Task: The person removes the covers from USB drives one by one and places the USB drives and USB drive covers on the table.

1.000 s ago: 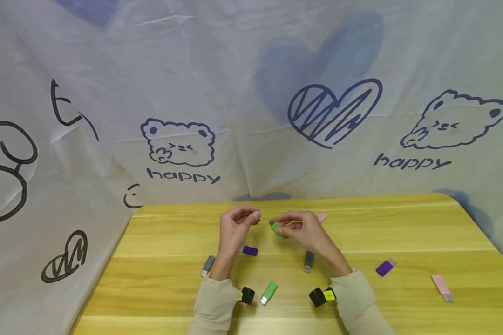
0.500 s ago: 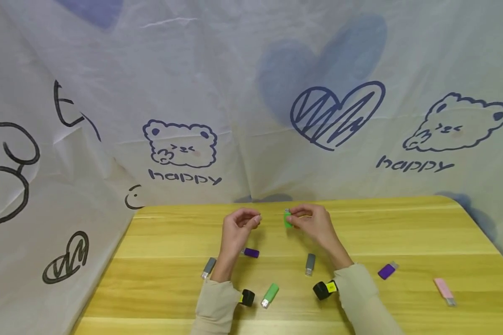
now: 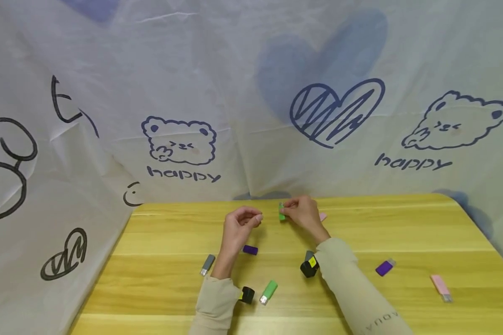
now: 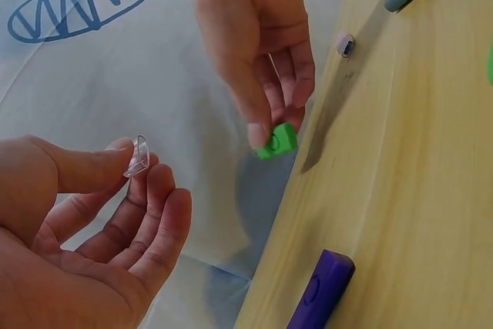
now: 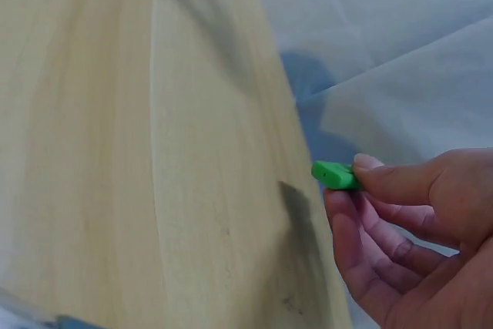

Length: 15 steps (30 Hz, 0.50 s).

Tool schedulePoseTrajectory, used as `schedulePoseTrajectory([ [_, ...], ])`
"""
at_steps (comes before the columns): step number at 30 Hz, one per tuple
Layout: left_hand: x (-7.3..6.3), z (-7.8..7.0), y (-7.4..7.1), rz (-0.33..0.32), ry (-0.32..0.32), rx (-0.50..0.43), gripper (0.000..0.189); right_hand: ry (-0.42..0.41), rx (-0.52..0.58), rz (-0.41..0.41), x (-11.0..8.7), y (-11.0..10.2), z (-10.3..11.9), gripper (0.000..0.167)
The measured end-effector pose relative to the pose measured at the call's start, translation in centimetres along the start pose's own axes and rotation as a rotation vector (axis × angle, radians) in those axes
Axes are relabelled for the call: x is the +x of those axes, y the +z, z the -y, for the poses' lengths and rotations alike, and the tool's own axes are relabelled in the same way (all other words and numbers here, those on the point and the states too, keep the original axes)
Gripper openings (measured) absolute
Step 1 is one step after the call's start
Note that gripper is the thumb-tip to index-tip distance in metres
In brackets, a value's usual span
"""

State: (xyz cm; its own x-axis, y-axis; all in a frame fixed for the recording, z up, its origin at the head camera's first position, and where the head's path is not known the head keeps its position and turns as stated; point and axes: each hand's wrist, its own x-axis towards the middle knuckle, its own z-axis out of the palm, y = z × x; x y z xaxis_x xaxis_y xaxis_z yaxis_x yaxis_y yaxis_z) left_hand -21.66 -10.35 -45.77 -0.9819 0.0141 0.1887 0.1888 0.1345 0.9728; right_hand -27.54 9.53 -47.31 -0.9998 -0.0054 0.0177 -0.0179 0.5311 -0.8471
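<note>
My right hand [image 3: 303, 213] pinches a green USB stick [image 3: 282, 211] between thumb and fingers, above the far edge of the table. In the head view its metal plug points away from me. To the left, my left hand [image 3: 240, 228] pinches a small clear plastic cap [image 4: 138, 157] between thumb and forefinger. The two hands are apart. A purple USB stick [image 3: 250, 250] lies on the table just right of my left wrist. Under the right wrist, a grey USB stick [image 3: 309, 255] is partly covered by the wrist camera.
On the wooden table [image 3: 159, 284] lie another grey USB stick [image 3: 207, 264], a green one [image 3: 268, 292], a second purple one [image 3: 385, 267] and a pink one [image 3: 441, 288]. Another pink stick [image 3: 323, 217] shows partly behind my right hand. A white printed cloth [image 3: 251, 93] hangs behind the table.
My right hand has carried the green USB stick away from me to the far edge, turning its plug from leftward to pointing away. My left hand has stayed almost still.
</note>
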Motion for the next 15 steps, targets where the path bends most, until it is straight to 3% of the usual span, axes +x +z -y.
schedulePoseTrajectory([
  [8,0.1,0.9,0.1,0.01,0.02,0.002,0.008,0.036,-0.126,-0.006,1.0,0.8,-0.9,0.015],
  [15,0.1,1.1,0.0,0.017,0.004,0.021,0.007,0.044,-0.139,0.009,1.3,0.9,-1.0,0.016],
])
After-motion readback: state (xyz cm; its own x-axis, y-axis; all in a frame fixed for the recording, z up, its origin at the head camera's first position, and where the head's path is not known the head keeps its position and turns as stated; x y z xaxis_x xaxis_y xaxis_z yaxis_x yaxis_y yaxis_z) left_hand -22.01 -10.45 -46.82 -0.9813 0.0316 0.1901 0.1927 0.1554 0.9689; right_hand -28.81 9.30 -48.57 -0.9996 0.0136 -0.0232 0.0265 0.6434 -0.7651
